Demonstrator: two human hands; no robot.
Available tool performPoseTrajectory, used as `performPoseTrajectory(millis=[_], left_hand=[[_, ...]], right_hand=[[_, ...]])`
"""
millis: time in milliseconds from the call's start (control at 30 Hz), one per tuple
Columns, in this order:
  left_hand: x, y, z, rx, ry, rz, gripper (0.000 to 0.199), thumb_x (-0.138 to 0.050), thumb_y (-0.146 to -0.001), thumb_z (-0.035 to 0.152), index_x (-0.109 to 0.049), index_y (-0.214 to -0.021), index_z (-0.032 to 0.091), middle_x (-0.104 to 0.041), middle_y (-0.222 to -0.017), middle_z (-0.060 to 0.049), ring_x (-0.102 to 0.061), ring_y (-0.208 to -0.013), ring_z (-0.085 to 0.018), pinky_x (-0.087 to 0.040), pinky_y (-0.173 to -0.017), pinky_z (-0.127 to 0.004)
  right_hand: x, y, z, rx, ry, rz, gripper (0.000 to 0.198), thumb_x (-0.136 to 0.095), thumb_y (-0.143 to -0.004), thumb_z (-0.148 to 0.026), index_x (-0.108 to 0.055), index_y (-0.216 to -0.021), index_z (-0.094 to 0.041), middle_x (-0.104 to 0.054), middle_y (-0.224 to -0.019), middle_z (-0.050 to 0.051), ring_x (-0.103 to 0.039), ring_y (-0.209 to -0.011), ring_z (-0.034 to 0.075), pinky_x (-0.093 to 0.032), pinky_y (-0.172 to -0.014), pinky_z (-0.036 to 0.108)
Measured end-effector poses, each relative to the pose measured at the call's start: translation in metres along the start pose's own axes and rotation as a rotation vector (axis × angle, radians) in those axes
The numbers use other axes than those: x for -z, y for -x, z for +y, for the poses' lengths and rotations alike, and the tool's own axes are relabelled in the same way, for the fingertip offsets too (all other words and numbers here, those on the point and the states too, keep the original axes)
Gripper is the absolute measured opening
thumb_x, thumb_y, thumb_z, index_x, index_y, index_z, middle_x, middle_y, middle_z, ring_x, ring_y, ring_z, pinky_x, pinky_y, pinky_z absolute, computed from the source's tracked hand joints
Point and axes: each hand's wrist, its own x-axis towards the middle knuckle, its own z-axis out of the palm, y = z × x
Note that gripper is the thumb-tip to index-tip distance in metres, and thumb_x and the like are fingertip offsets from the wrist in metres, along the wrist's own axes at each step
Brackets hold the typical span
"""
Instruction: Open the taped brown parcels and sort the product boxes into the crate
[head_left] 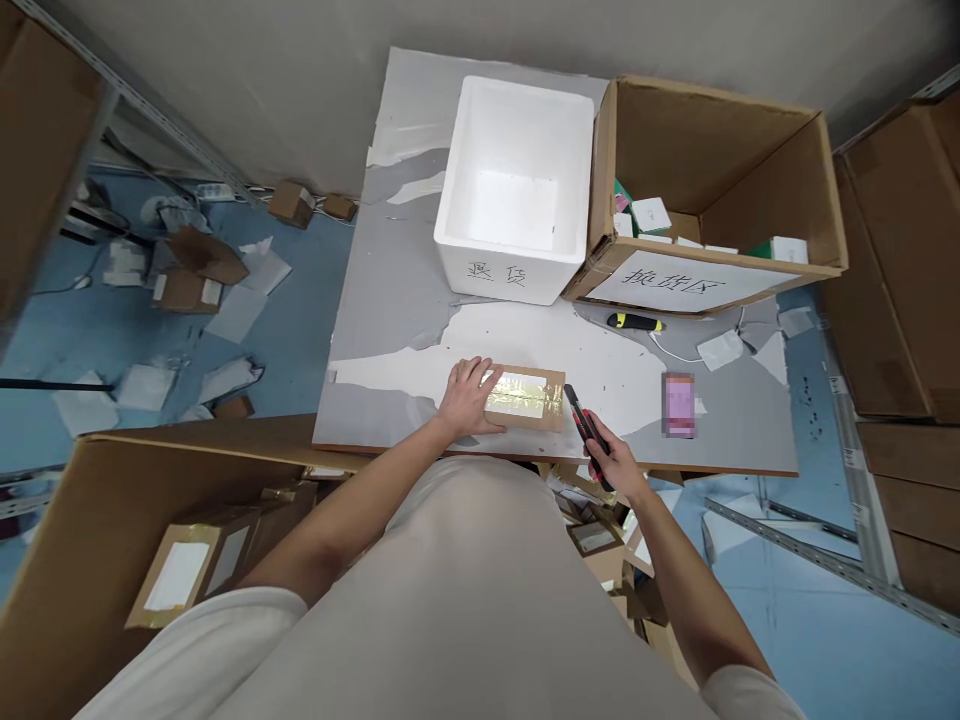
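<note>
A small cardboard box (555,415) with a white label and shiny tape lies near the front edge of the table. My left hand (471,398) rests over its left end, thumb on top and fingers apart along the far side, steadying or gripping it. In my right hand (611,460) is a red and black utility knife (589,430), its tip pointing up and left beside the box's right end. Whether the tip touches the box I cannot tell.
Behind the box stand a white foam box (517,270) and a large carton (720,290) holding several small boxes. A black-and-yellow tool (634,322), a white cabled item (720,350) and a blurred pink object (679,405) lie rightward. An open carton (45,560) with parcels stands left.
</note>
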Motion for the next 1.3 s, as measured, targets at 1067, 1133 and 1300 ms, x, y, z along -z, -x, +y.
performPoseTrajectory(millis=[1067, 1133, 1300], left_hand=[[-0.011, 0.026, 0.023, 0.467, 0.288, 0.13, 0.071, -0.048, -0.087, 0.046, -0.023, -0.146, 0.015, -0.042, -0.133, -0.021, -0.036, -0.125, -0.035, -0.035, -0.099, -0.053], [-0.017, 0.042, 0.021, 0.4, 0.361, 0.146, 0.063, -0.045, -0.089, 0.037, -0.026, -0.146, 0.019, -0.047, -0.128, -0.017, -0.041, -0.123, -0.031, -0.035, -0.101, -0.049], [-0.03, 0.068, 0.026, 0.38, 0.517, 0.16, 0.061, -0.047, -0.088, 0.038, -0.028, -0.145, 0.023, -0.047, -0.124, -0.012, -0.049, -0.116, -0.024, -0.043, -0.096, -0.04]], right_hand=[[-0.088, -0.044, -0.032, 0.109, -0.264, 0.107, 0.055, -0.054, -0.076, -0.062, -0.046, -0.112, -0.021, -0.064, -0.072, 0.0, -0.06, -0.055, 0.015, -0.049, -0.048, 0.027], [-0.104, -0.054, -0.041, 0.119, -0.257, 0.09, 0.051, -0.053, -0.079, -0.06, -0.045, -0.11, -0.02, -0.06, -0.062, -0.003, -0.058, -0.051, 0.015, -0.048, -0.048, 0.028], [-0.1, -0.05, -0.036, 0.117, -0.176, 0.091, 0.044, -0.052, -0.081, -0.056, -0.046, -0.107, -0.021, -0.058, -0.059, -0.004, -0.054, -0.05, 0.015, -0.046, -0.048, 0.028]])
